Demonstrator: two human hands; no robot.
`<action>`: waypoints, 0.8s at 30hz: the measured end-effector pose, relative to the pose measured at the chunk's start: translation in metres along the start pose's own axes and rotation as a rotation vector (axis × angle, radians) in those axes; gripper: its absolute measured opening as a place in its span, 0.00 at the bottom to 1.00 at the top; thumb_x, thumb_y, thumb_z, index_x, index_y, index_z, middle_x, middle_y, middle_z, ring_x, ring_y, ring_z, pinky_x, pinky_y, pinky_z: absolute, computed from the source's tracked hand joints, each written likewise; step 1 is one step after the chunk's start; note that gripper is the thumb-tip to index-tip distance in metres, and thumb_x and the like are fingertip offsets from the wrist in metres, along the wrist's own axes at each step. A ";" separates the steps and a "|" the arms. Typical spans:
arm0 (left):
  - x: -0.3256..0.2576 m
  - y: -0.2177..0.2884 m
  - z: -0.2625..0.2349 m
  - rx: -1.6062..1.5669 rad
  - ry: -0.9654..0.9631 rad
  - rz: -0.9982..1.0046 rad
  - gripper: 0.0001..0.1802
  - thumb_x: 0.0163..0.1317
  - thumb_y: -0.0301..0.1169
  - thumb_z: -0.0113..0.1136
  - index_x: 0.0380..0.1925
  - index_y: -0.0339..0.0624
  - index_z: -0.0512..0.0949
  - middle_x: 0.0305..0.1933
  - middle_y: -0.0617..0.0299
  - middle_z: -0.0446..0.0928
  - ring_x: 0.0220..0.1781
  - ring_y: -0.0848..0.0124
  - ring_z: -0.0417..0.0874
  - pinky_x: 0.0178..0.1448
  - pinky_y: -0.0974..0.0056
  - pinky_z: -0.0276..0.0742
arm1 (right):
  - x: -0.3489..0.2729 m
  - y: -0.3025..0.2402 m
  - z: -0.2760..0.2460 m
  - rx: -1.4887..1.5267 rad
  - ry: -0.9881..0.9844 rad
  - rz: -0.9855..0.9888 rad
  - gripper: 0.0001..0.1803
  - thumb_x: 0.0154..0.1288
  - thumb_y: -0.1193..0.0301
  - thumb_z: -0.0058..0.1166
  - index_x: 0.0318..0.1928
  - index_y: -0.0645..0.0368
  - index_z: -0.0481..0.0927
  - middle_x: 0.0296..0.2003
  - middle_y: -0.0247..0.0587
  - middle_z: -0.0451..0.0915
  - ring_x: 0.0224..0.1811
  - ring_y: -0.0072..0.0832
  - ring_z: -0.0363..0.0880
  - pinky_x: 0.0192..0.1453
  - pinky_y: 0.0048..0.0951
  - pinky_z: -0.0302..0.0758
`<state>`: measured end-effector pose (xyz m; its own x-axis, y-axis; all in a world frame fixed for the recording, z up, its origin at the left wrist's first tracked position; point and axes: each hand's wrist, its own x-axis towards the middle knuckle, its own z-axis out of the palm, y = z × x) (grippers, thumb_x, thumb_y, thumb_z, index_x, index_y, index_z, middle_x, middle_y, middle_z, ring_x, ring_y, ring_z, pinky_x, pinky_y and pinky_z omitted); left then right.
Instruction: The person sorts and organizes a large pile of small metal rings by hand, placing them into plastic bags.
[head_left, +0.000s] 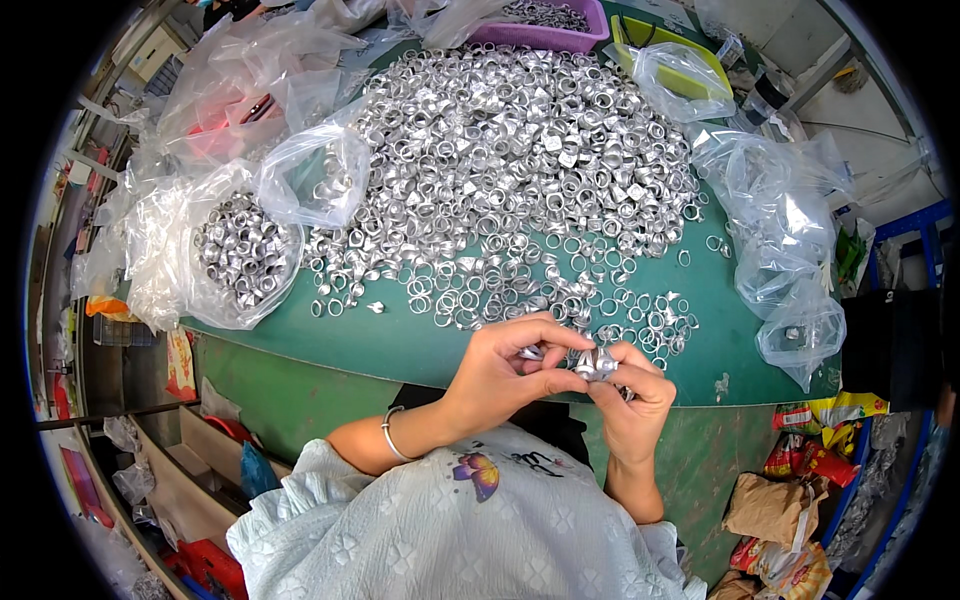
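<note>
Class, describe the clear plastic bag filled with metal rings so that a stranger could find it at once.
Start at the green table with its big heap of silver rings. Go to the table's left edge. There sits the open clear bag, heaped with rings; the other bags around it look nearly empty or hold far fewer.

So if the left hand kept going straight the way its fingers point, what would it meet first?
The left hand points rightward across the table edge, so it would likely meet the right hand and the small metal pieces pinched between them first. Depth is hard to judge here.
</note>
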<state>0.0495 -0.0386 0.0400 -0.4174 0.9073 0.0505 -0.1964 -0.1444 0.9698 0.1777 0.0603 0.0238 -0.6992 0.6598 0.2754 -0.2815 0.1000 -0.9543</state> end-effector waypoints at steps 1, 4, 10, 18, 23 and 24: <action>0.000 0.000 0.000 0.007 0.002 -0.008 0.16 0.45 0.18 0.65 0.38 0.36 0.78 0.27 0.69 0.66 0.28 0.85 0.64 0.28 0.80 0.61 | 0.000 0.000 0.000 0.009 0.001 0.004 0.08 0.43 0.87 0.57 0.28 0.69 0.79 0.27 0.40 0.76 0.28 0.22 0.72 0.30 0.19 0.68; -0.001 0.002 0.000 0.017 0.013 -0.030 0.18 0.43 0.17 0.66 0.38 0.35 0.78 0.25 0.70 0.65 0.28 0.84 0.64 0.32 0.78 0.65 | -0.001 0.001 0.000 0.028 -0.002 0.016 0.08 0.43 0.88 0.56 0.28 0.69 0.79 0.27 0.40 0.76 0.28 0.23 0.73 0.30 0.19 0.68; 0.000 0.000 0.001 -0.012 0.001 -0.042 0.19 0.43 0.19 0.67 0.38 0.35 0.76 0.25 0.71 0.64 0.27 0.85 0.62 0.30 0.79 0.61 | -0.002 0.005 0.000 0.056 0.005 0.039 0.09 0.43 0.88 0.56 0.29 0.69 0.79 0.28 0.41 0.77 0.28 0.23 0.73 0.32 0.20 0.68; -0.001 -0.010 0.001 -0.004 -0.050 -0.039 0.17 0.49 0.18 0.62 0.41 0.38 0.73 0.25 0.72 0.62 0.26 0.85 0.59 0.28 0.79 0.58 | -0.005 0.015 -0.002 0.047 0.024 0.070 0.09 0.43 0.89 0.55 0.28 0.69 0.79 0.28 0.42 0.77 0.29 0.24 0.74 0.33 0.20 0.69; 0.000 -0.018 -0.001 -0.072 -0.020 -0.079 0.18 0.49 0.18 0.62 0.42 0.37 0.72 0.27 0.71 0.64 0.28 0.85 0.62 0.29 0.79 0.60 | -0.002 0.018 -0.002 -0.030 0.028 0.054 0.08 0.43 0.89 0.56 0.29 0.69 0.79 0.29 0.42 0.77 0.30 0.24 0.74 0.33 0.20 0.69; 0.001 -0.019 -0.002 -0.091 -0.015 -0.087 0.18 0.49 0.18 0.62 0.41 0.36 0.72 0.28 0.70 0.65 0.28 0.85 0.62 0.29 0.79 0.60 | -0.001 0.019 -0.001 -0.035 0.031 0.049 0.08 0.44 0.89 0.56 0.29 0.69 0.79 0.29 0.42 0.77 0.30 0.24 0.74 0.33 0.19 0.70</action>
<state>0.0513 -0.0357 0.0214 -0.3818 0.9238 -0.0288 -0.3110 -0.0990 0.9452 0.1740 0.0620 0.0052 -0.6905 0.6874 0.2254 -0.2245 0.0927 -0.9701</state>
